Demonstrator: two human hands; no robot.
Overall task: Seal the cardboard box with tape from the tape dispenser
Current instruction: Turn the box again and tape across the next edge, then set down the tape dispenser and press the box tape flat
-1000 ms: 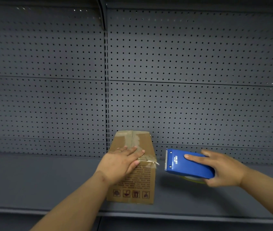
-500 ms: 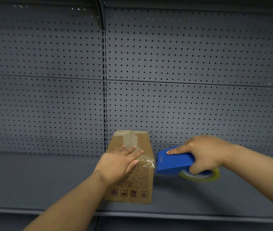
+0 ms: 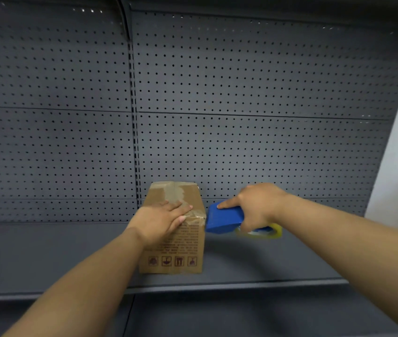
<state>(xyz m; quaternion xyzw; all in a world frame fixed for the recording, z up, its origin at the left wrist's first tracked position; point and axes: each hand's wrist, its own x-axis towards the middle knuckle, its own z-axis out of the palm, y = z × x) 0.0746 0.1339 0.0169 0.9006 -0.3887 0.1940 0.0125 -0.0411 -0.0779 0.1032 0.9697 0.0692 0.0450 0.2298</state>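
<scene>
On the grey shelf (image 3: 47, 251), just below the middle of the view, a cardboard box (image 3: 181, 244) stands upright before the perforated back panel (image 3: 241, 93), clear tape (image 3: 177, 193) already lying across its top. The left hand (image 3: 161, 221) lies flat with fingers spread over the near top edge, pressing down and gripping nothing. At 3 o'clock from the box, the right hand (image 3: 256, 205) is wrapped around the blue tape dispenser (image 3: 224, 218), forefinger stretched along its top. The dispenser's front end meets the box's upper right edge; its yellowish roll (image 3: 266, 233) shows under the palm.
</scene>
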